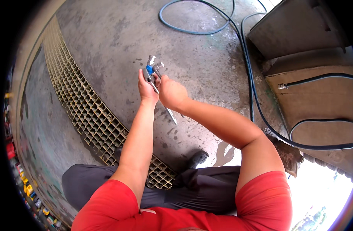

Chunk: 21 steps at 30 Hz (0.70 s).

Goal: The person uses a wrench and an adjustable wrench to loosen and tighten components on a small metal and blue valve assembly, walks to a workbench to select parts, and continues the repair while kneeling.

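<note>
1. As the left hand (147,91) grips a silver metal tool (153,85), a blue-and-silver fitting (150,69) sits just beyond its palm.
2. Alongside, the right hand (174,92) is wrapped round a grey metal tool (157,69).

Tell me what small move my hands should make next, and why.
I'd probably tilt the blue part toward you for a check before turning anything. The left hand holds a silver tool beside it, and the right hand is closed around a grey-headed tool; from above, I can't tell whether that head grips the part or merely sits next to it.
</note>
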Each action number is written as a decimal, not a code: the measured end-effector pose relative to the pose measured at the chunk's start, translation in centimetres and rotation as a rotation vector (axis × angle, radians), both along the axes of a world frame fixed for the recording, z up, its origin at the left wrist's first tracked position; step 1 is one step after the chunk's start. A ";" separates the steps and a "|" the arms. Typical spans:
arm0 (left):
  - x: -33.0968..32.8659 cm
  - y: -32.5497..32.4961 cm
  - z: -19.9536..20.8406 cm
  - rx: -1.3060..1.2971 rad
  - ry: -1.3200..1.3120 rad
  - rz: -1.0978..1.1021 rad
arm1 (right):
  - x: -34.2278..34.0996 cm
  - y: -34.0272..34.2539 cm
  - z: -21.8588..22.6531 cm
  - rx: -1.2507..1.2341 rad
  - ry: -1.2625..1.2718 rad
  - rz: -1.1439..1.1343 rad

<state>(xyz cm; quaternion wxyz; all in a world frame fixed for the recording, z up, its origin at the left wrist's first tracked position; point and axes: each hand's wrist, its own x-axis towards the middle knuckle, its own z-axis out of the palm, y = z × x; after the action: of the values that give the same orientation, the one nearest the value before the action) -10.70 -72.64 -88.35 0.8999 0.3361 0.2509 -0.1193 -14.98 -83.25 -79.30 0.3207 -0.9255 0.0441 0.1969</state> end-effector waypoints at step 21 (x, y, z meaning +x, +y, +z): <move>-0.6 -1.4 0.7 0.091 -0.004 -0.018 | -1.9 -3.3 -7.9 0.044 -0.401 0.155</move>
<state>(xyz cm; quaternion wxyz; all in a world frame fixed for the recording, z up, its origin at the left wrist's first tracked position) -11.28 -74.02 -87.67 0.8830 0.3794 0.2513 -0.1152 -16.86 -86.51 -87.17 0.3269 -0.9396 -0.0961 0.0339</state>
